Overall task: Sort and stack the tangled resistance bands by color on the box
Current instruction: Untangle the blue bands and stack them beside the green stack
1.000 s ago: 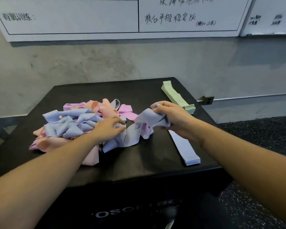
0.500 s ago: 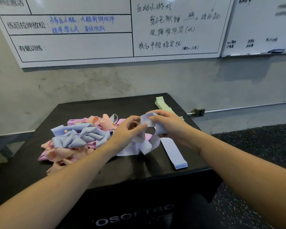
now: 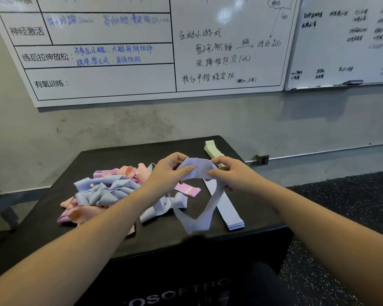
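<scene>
green stack: near end behind right hand | whiteboard: top cut off, writing blurred

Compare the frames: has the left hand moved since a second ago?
Yes. The left hand has left the tangled pile and risen rightward, away from it, to grip the blue band alongside the right hand.

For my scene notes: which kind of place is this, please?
Probably a gym or training studio. A whiteboard lists handwritten workout sections, resistance bands lie on a black soft plyo box, and the floor is speckled rubber.
</scene>
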`<state>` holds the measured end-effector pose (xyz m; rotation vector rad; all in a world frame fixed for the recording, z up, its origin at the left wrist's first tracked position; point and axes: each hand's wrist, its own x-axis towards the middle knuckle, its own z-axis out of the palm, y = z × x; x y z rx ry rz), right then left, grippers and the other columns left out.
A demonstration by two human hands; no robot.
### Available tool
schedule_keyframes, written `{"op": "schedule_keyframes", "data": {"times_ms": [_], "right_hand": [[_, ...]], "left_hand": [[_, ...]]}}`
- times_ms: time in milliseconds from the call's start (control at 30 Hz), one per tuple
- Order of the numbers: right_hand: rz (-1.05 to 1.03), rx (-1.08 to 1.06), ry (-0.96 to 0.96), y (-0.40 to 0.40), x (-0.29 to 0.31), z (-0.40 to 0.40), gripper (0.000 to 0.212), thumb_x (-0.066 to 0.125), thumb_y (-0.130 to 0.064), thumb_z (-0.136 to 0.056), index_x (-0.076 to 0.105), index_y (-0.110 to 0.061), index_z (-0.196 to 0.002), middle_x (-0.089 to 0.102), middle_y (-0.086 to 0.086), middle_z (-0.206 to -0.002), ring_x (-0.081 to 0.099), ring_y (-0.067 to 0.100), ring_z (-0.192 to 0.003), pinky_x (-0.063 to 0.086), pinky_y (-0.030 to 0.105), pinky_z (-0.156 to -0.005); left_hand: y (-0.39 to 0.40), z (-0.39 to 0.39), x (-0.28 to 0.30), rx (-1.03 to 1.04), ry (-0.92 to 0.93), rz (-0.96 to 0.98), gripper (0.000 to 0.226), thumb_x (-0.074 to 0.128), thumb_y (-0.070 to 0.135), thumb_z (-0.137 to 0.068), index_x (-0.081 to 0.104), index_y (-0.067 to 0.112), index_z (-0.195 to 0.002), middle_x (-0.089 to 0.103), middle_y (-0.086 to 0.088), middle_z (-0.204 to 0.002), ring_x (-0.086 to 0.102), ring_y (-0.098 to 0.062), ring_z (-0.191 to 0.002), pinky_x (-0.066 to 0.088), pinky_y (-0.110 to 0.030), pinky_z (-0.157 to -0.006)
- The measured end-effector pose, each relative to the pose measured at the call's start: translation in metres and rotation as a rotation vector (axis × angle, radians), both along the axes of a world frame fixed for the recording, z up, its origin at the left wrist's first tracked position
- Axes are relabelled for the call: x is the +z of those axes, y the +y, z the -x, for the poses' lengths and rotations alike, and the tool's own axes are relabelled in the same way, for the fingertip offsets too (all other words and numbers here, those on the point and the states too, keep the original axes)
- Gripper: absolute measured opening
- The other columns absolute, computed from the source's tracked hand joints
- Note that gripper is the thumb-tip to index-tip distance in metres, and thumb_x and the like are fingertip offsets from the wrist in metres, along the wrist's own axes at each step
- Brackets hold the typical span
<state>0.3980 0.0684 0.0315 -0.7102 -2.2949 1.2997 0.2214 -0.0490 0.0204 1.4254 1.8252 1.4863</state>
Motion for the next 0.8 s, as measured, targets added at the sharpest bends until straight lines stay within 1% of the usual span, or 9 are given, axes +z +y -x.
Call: {"op": "schedule_keyframes", "data": {"times_ms": [67,133,200,267,400,467,533,633,800], "right_hand": [[-0.068,0.020,-0.029,-0.007,0.001,-0.006,0.007,0.060,-0.030,-0.099,0.063,-0.028,-0.105,0.072,-0.007,-0.079,0.055,-0.001,-0.058,0.041,0.012,-0.057],[-0.089,0.005,-0.040,-0.018,0.004,-0.012,0.019,0.057,-0.044,-0.100,0.063,-0.027,-0.094,0.066,-0.016,-0.071,0.054,-0.006,-0.059,0.039,0.008,-0.057],[0.001,-0.027,-0.014,-0.026,0.005,-0.016,0.049,0.041,-0.057,-0.103,0.057,-0.018,-0.076,0.055,-0.017,-0.061,0.050,-0.002,-0.061,0.036,0.018,-0.064],[0.046,-0.053,-0.007,-0.030,0.006,-0.019,0.060,0.026,-0.055,-0.107,0.051,-0.012,-0.074,0.050,-0.006,-0.068,0.046,0.010,-0.070,0.032,0.027,-0.070],[0.042,-0.021,-0.013,-0.035,0.002,-0.027,0.016,0.051,-0.039,-0.101,0.065,-0.030,-0.100,0.066,-0.007,-0.095,0.062,0.009,-0.091,0.046,0.026,-0.082],[0.152,0.019,0.042,-0.038,0.000,-0.032,0.023,0.066,-0.037,-0.094,0.064,-0.034,-0.117,0.071,-0.004,-0.107,0.067,0.013,-0.104,0.051,0.028,-0.088],[0.244,0.010,0.074,-0.037,0.000,-0.036,0.028,0.074,-0.039,-0.088,0.067,-0.033,-0.115,0.073,-0.005,-0.103,0.067,0.014,-0.098,0.047,0.032,-0.083],[0.351,0.017,0.099,-0.044,0.004,-0.041,0.014,0.075,-0.032,-0.089,0.070,-0.021,-0.096,0.069,-0.008,-0.083,0.059,0.008,-0.076,0.043,0.029,-0.077],[0.608,0.006,0.338,-0.052,0.005,-0.046,0.007,0.073,-0.025,-0.091,0.069,-0.021,-0.095,0.071,0.002,-0.094,0.064,0.019,-0.086,0.046,0.033,-0.082]], "left_hand": [[-0.004,-0.005,0.005,0.001,-0.038,0.010,0.003,0.068,0.026,-0.096,0.066,0.024,-0.095,0.065,-0.001,-0.085,0.056,-0.010,-0.075,0.046,-0.024,-0.065],[-0.007,-0.010,0.010,-0.004,-0.094,0.014,0.007,0.067,0.030,-0.097,0.069,0.023,-0.099,0.067,-0.003,-0.089,0.058,-0.013,-0.079,0.047,-0.027,-0.067],[-0.011,-0.016,0.014,0.009,-0.102,0.001,0.007,0.066,0.029,-0.098,0.069,0.023,-0.101,0.070,-0.004,-0.095,0.061,-0.013,-0.085,0.049,-0.030,-0.072],[-0.015,-0.023,0.017,0.022,-0.095,-0.031,0.003,0.065,0.025,-0.098,0.068,0.025,-0.099,0.071,-0.001,-0.095,0.062,-0.008,-0.086,0.049,-0.027,-0.077],[-0.022,-0.038,0.024,0.013,-0.103,-0.101,0.009,0.064,0.016,-0.098,0.070,0.022,-0.096,0.073,0.000,-0.096,0.064,-0.007,-0.089,0.049,-0.024,-0.084],[-0.026,-0.042,0.027,-0.012,-0.131,-0.104,0.010,0.064,0.015,-0.098,0.071,0.021,-0.096,0.073,-0.003,-0.098,0.065,-0.010,-0.092,0.049,-0.027,-0.088],[-0.030,-0.045,0.029,-0.038,-0.183,-0.112,0.011,0.065,0.015,-0.097,0.072,0.023,-0.094,0.073,-0.003,-0.097,0.065,-0.013,-0.093,0.050,-0.030,-0.090],[-0.034,-0.049,0.029,-0.037,-0.246,-0.131,0.017,0.066,0.013,-0.097,0.074,0.026,-0.089,0.074,-0.003,-0.097,0.066,-0.018,-0.095,0.052,-0.037,-0.089],[-0.044,-0.056,0.029,-0.032,-0.280,-0.106,0.007,0.069,0.026,-0.094,0.075,0.029,-0.092,0.072,-0.010,-0.096,0.063,-0.019,-0.089,0.049,-0.037,-0.074]]}}
